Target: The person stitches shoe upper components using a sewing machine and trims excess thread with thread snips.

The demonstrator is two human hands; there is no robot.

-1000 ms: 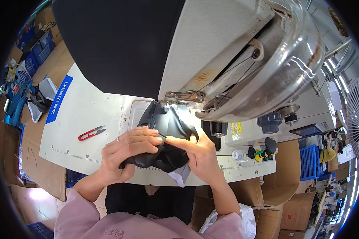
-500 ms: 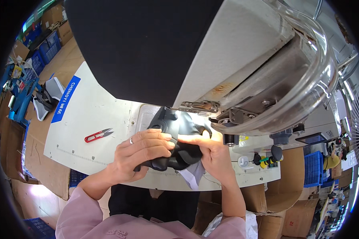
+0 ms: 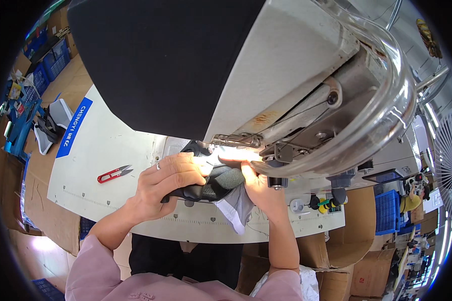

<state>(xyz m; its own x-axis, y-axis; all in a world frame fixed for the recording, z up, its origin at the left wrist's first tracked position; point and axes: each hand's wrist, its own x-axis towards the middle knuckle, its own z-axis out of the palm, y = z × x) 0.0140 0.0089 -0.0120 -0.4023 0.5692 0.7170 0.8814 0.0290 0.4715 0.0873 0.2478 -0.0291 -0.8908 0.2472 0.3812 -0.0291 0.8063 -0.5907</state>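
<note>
One black fabric piece (image 3: pixel 225 182) sits on the counter (image 3: pixel 110 145) beneath the machine (image 3: pixel 271 60) in the head view, left hand (image 3: pixel 168 179) fingers curled over its left side, right hand (image 3: pixel 262 189) fingers gripping its right. Apparently light, soft and pliant, it invites holding by both edges.

Blue crates (image 3: pixel 55 61) off at my upper left; pale floor (image 3: pixel 49 262) lower left, glare (image 3: pixel 44 244) on it. Cardboard boxes (image 3: pixel 371 273) to my right, blue basket (image 3: pixel 388 211) just beyond. Wire-guarded fan (image 3: pixel 446 155), bright tube lights (image 3: pixel 446 236) along the right rim; clutter (image 3: pixel 423 251) there seems too warped to sort.
</note>
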